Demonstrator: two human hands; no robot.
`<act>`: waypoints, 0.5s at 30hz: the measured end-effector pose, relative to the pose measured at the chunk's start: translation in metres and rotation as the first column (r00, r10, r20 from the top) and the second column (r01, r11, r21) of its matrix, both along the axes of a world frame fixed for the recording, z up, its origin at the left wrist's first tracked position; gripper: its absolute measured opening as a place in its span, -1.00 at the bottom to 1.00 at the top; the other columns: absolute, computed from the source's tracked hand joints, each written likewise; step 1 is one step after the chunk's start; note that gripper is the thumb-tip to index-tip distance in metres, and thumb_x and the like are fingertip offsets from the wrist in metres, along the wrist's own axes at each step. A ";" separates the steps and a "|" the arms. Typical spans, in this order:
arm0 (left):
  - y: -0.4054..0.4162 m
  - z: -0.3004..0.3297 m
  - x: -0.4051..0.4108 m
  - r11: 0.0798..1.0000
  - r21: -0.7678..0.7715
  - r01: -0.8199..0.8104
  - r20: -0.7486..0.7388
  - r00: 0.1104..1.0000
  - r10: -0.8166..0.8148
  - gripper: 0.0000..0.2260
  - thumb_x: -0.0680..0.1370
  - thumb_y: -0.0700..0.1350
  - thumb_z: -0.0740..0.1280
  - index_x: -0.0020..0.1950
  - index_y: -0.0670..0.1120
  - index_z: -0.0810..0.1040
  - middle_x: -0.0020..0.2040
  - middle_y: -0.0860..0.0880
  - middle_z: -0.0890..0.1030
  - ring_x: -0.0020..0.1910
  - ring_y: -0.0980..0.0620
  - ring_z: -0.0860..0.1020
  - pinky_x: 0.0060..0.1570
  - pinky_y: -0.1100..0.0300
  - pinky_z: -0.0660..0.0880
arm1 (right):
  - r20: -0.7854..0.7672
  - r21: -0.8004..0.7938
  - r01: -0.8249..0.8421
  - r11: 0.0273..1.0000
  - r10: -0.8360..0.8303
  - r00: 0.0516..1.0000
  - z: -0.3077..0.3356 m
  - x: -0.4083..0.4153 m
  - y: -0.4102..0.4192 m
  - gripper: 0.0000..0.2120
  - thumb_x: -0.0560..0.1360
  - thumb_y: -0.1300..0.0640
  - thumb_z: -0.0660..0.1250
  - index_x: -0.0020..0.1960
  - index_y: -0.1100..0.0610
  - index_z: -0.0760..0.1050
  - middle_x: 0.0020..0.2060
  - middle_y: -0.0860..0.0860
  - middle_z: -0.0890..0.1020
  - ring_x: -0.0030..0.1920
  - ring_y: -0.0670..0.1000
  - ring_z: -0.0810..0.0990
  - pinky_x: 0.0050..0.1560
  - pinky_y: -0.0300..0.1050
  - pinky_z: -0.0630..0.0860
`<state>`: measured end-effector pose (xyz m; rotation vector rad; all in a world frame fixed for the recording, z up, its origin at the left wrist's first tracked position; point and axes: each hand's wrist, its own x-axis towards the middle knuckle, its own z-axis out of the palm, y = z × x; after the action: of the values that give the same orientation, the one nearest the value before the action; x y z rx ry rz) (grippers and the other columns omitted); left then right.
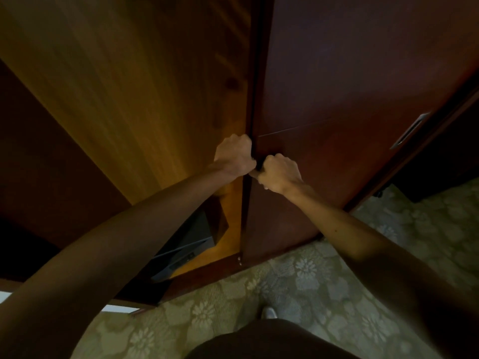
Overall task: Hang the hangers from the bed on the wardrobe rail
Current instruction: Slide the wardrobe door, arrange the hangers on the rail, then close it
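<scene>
Gripping the wardrobe door (324, 104) edge, left hand (234, 158) and right hand (278, 173) curl tight; opening comes first, hangers unseen.

I cannot see my fingertips: those of my left hand (234, 158) and my right hand (278, 173) curl out of sight at the dark seam of the wardrobe door (337, 99). The door's top runs past the frame's edge. Left of it, the interior is blurred.

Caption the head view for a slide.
Both hands, left hand and right hand, grip the wardrobe doors' meeting edges.
</scene>
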<state>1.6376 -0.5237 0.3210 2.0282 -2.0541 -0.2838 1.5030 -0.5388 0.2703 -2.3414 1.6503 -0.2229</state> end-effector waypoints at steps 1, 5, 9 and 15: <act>-0.001 0.001 0.002 1.000 0.014 0.012 0.012 1.000 -0.012 -0.88 0.55 -0.08 0.38 -0.10 -0.07 0.48 -0.15 -0.02 0.51 -0.13 -0.04 0.57 -0.19 0.12 0.51 | 0.008 -0.007 -0.005 1.000 0.005 1.000 0.003 0.001 0.002 -0.47 0.54 -0.29 0.22 -0.35 0.09 0.60 -0.42 -0.02 0.65 -0.31 0.00 0.67 -0.11 0.04 0.65; -0.002 0.011 0.012 0.997 0.059 0.045 0.042 0.998 -0.048 -0.86 0.54 -0.01 0.38 -0.12 -0.03 0.48 -0.11 -0.04 0.58 -0.10 -0.05 0.59 -0.13 0.06 0.57 | 0.064 -0.024 -0.011 1.000 0.013 0.998 0.022 0.007 0.006 -0.56 0.54 -0.18 0.26 -0.37 0.07 0.58 -0.39 -0.02 0.66 -0.29 0.02 0.68 -0.12 0.04 0.65; 0.000 0.026 0.038 0.998 0.018 0.062 0.062 0.996 -0.063 -0.84 0.53 -0.02 0.39 -0.17 -0.06 0.52 -0.15 -0.01 0.57 -0.10 -0.03 0.59 -0.19 0.08 0.50 | 0.090 -0.018 -0.031 0.999 0.033 0.995 0.051 0.029 0.010 -0.71 0.51 0.01 0.33 -0.33 0.09 0.60 -0.41 -0.03 0.66 -0.28 -0.02 0.68 -0.13 0.02 0.65; 0.014 0.071 0.105 0.994 -0.043 0.104 0.004 0.995 -0.104 -0.79 0.56 0.06 0.33 -0.04 -0.06 0.63 -0.08 -0.04 0.64 -0.09 -0.07 0.62 -0.08 -0.02 0.61 | 0.162 -0.139 -0.005 0.990 0.028 0.986 0.102 0.092 0.031 -0.65 0.50 0.11 0.36 -0.43 -0.03 0.38 -0.47 -0.11 0.48 -0.41 -0.11 0.51 -0.32 -0.14 0.48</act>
<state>1.7426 -0.5099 0.3920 1.9005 -2.1515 -0.2540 1.5948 -0.5080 0.3723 -2.3625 1.5821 -0.5283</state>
